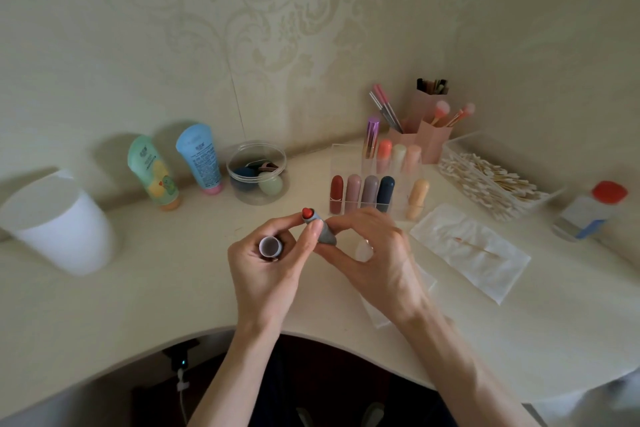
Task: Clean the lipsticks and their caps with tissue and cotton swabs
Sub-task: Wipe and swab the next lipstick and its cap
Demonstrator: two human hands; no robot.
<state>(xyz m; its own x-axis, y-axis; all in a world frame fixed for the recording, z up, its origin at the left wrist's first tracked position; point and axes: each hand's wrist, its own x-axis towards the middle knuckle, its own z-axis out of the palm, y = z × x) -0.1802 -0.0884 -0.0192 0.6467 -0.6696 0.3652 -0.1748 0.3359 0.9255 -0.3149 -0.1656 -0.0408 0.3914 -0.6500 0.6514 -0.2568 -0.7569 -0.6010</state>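
One head-worn camera looks forward and down, close over the desk [138, 305] (wide-angle).

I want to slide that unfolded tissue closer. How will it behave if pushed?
The tissue looks thin and creased, so it would probably crumple rather than slide. The used cotton swab lying on it is round and may roll off.

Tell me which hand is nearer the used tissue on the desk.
Right. The right hand sits just beside the tissue, holding the grey lipstick. The left hand is farther away, beyond the right hand, holding the cap.
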